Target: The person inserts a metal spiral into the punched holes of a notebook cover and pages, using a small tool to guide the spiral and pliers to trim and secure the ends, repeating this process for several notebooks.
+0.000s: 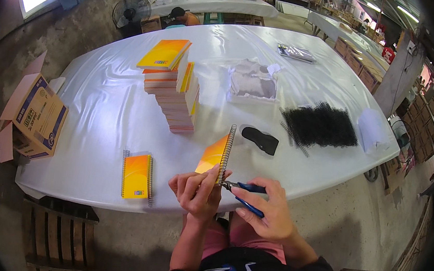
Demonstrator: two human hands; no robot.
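Orange-yellow notebook (213,156) with a silvery wire spine sits at frame centre, meeting blue-handled pliers (247,193). A matching orange notebook (137,176) lies lower left. The table (110,109) is glossy white; black spiral coils (320,125) heap at right; the carton (36,115), far left, is tan with blue print.

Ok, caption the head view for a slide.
Left hand holds an orange spiral notebook while right hand applies blue-handled pliers to its coil.

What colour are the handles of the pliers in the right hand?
Blue, on the pliers in the right hand; head view.
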